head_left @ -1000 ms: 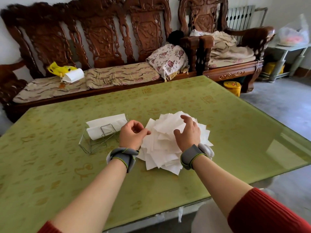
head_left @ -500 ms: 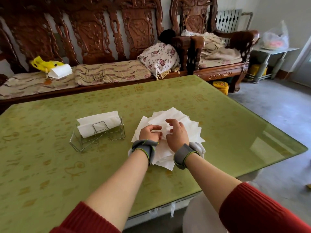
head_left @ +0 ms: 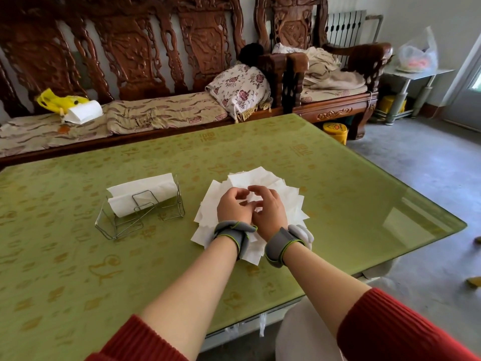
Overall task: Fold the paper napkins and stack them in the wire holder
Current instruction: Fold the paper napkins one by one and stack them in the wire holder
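Your left hand (head_left: 233, 207) and right hand (head_left: 271, 216) pinch the napkin pile (head_left: 291, 201) top, fingers curled; wire holder (head_left: 145, 217) long axis runs left-right.

A home living room.
A carved wooden sofa (head_left: 135, 61) with seat cushions and a floral pillow (head_left: 240, 91) stands behind the green-covered table (head_left: 338, 194); a radiator (head_left: 343, 29) lines the wall over a bare concrete floor (head_left: 429, 183).

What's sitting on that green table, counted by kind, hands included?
Silver wire napkin holder: 1
Batch of folded white paper napkins in it: 1
Loose pile of white paper napkins, sheets too overlapped to count: 1
Bare hands, left hand and right hand: 2
Grey wrist straps: 2
Total: 7
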A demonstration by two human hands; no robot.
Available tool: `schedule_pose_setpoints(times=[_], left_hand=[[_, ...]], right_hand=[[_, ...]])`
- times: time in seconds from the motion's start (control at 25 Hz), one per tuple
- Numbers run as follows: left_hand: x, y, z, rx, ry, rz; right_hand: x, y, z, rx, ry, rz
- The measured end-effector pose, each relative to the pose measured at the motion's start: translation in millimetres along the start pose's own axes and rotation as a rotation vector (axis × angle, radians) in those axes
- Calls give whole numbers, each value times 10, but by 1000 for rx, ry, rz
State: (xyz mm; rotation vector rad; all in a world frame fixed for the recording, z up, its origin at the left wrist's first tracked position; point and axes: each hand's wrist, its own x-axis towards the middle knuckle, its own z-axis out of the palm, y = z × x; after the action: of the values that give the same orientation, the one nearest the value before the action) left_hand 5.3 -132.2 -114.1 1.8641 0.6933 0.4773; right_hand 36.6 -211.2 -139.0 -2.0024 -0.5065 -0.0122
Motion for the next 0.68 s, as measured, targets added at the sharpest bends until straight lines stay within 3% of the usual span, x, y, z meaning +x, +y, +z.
schedule_pose_setpoints(times=[0.2, 0.32, 0.44, 0.56, 0.68], left_hand=[[60, 22, -17, -60, 33, -176], [-1, -13, -182, -47, 86, -51], [-57, -124, -561, 5, 104, 82], [-162, -298, -1024, 11, 114, 129], [-244, -421, -1405, -14, 115, 173]], right_hand=[[-78, -25, 53, 126, 17, 40], [-145, -79, 86, 115, 50, -20], [-142, -66, 71, -45, 153, 11], [-129, -132, 190, -82, 40, 136], [-182, -289, 404, -213, -26, 73]])
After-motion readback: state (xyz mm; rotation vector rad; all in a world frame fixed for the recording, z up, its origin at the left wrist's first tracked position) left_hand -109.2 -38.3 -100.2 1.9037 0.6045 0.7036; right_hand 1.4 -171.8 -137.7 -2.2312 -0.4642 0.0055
